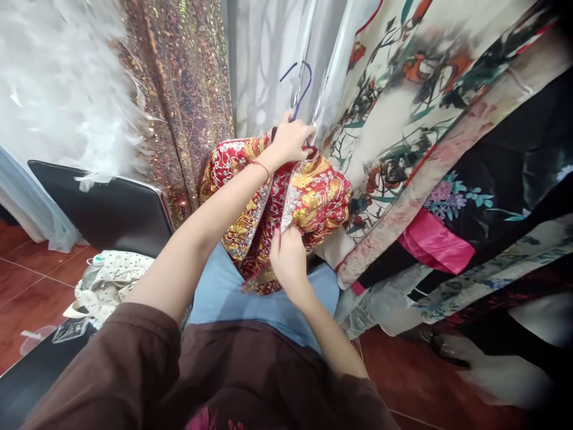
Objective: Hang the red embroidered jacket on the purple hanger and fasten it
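A red jacket (320,200) with gold and silver embroidery hangs on a dark purple hanger (308,83) in front of my lap. At the collar, my left hand (292,140) is closed around the base of the hanger's hook; its fingertips are partly hidden. Lower down, my right hand (290,258) pinches the silver-trimmed front edge of the jacket between thumb and fingers. The jacket's front parts below the collar, and its bottom reaches my light blue trousers (215,298).
Floral garments (385,137) hang close on the right, with a black one (505,155) beyond. A sequinned gold dress (188,71) and white feathery clothing (67,77) hang left. A black chair back (98,206) and a dotted white cloth (116,278) are at left, above red floor tiles (27,269).
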### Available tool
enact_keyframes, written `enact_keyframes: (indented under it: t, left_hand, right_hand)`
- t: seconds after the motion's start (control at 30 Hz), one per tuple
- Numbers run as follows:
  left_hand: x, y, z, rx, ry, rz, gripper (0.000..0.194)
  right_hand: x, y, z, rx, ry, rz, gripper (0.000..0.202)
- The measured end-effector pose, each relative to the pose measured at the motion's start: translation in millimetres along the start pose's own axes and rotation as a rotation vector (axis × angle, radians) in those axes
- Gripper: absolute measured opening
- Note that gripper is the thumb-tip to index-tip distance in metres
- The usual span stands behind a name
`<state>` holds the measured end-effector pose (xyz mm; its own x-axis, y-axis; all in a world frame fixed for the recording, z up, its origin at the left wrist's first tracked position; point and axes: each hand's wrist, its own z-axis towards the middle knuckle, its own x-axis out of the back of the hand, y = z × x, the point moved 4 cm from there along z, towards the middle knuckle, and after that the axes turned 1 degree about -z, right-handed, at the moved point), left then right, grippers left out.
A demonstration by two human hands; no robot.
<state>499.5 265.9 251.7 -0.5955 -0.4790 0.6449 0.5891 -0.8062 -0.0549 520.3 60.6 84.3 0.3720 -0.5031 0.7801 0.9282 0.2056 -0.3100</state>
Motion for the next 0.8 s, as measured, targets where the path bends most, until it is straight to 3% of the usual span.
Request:
enact_keyframes:
  t: [0.1, 0.17, 0.23, 0.37, 0.5, 0.67, 0.8]
  left_hand:
    - [2.3, -2, 2, -0.011, -0.006, -0.072, 0.013]
    - [2.1, -3, 2, -0.019, -0.043, -0.075, 0.015]
    - [-0.5, -5, 1, -0.008, -0.069, -0.049, 0.018]
    - [-9.8, -13, 3, 0.052, -0.063, 0.003, 0.017]
    - [-13.7, -17, 5, 0.042, -0.053, -0.027, 0.018]
    - [-14.6, -19, 5, 0.062, -0.045, -0.094, 0.012]
    - [-12.1, -10, 3, 0.073, -0.037, -0.16, 0.024]
  right_hand:
    - [-31, -12, 10, -0.005, -0.076, -0.018, 0.037]
    - [-62, 0, 26, -0.102, -0.219, -0.073, 0.036]
    - [-83, 11, 46, -0.177, -0.273, -0.103, 0.038]
    - [-85, 0, 82, -0.141, -0.236, -0.094, 0.038]
    - [-85, -22, 96, -0.099, -0.111, -0.045, 0.042]
    - [-129, 4, 90, -0.257, -0.227, -0.031, 0.041]
    - [-138, 24, 83, -0.234, -0.233, -0.003, 0.037]
